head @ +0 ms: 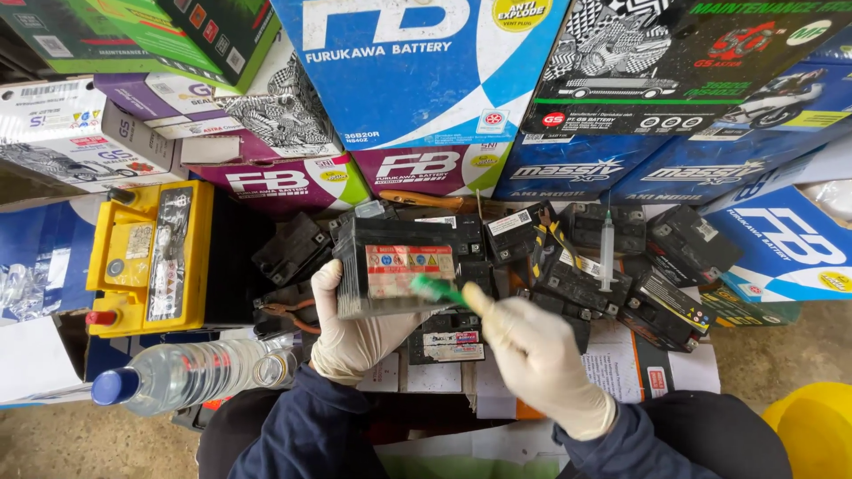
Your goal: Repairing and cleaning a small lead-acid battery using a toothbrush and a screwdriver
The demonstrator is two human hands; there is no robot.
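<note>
Gloved right hand (539, 362) with green brush (437, 289) against black, red-labelled battery (395, 266)

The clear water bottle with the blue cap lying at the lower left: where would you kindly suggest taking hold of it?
Take the water bottle round its clear mid-body, coming from above. It lies on its side, blue cap pointing left, so the rounded barrel faces up, probably easier to wrap than the narrow cap.

The small battery (395, 266) sits tilted at the middle of the worktop (612, 364), held from the left by the left hand (351, 333), with the right hand (532, 359) just to its right, holding a brush (437, 289) against its face. Left of it stands a large battery (151, 257) — a bottle (191, 372) lies in front of that. To the right lie more small batteries (621, 275), a syringe (606, 250) resting on them. Stacked boxes (426, 71) stand behind everything.
</note>
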